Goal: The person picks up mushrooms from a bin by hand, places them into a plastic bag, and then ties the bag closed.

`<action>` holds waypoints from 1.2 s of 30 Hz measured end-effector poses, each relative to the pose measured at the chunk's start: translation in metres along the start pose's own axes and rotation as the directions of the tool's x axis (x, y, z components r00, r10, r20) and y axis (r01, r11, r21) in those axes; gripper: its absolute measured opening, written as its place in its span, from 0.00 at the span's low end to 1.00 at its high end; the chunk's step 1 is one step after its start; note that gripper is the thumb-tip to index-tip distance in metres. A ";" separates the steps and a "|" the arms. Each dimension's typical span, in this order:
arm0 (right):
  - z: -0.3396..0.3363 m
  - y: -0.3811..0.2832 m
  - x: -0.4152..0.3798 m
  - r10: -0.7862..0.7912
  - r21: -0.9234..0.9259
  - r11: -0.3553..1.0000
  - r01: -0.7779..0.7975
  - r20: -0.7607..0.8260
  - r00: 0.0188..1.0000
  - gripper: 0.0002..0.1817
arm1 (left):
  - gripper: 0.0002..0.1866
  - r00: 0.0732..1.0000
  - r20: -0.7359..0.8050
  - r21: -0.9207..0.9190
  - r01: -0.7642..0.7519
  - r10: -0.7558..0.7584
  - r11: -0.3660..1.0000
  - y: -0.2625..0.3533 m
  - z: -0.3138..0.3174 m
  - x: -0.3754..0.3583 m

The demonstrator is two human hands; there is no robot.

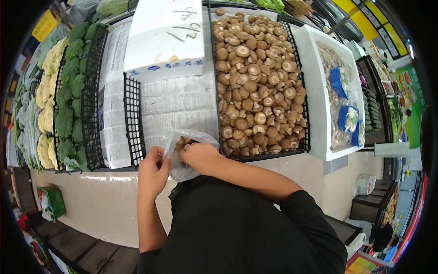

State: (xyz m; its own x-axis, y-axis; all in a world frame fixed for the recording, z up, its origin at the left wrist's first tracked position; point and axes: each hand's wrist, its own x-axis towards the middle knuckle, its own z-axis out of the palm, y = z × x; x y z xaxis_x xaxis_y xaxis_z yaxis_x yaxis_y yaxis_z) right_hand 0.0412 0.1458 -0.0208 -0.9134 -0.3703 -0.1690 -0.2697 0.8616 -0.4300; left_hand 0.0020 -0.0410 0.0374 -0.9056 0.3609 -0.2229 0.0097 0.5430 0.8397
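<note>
A clear plastic bag (182, 171) hangs between my hands at the front edge of the paper-lined crate. My left hand (155, 166) pinches the bag's left rim. At the bag's mouth, my right hand (198, 156) has its fingers closed around brown mushrooms (184, 142), partly hidden by the hand and the plastic. Just to the right stands a black crate heaped with brown mushrooms (260, 82).
Crates of broccoli (70, 91) and cauliflower (48, 105) stand on the left. A white foam box (205, 59) with handwriting lies on the newspaper lining (175, 105). Another foam box (321, 91) holds packaged mushrooms on the right. A green basket (54, 201) is at the lower left.
</note>
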 end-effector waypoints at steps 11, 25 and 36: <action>-0.079 0.061 -0.087 0.347 0.448 0.876 -0.177 -0.334 0.876 0.14 | 0.06 0.997 0.072 -0.201 0.025 -0.010 0.979 0.009 0.002 0.005; -0.029 0.152 -0.131 0.590 0.115 0.718 -0.686 -0.624 0.513 0.14 | 0.05 0.997 0.079 -0.302 -0.001 0.026 0.953 0.023 0.011 0.020; -0.042 0.155 -0.131 0.648 0.389 0.750 -0.534 -0.593 0.478 0.11 | 0.06 0.998 0.056 -0.267 0.003 0.013 0.964 0.012 0.004 0.023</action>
State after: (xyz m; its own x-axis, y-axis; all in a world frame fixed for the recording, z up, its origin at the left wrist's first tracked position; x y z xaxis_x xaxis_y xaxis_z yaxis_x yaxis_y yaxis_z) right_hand 0.1065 0.3424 -0.0283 -0.7919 0.5874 0.1669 0.4041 0.7091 -0.5778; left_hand -0.0174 -0.0231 0.0400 -0.8804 0.4095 -0.2394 -0.1063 0.3215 0.9409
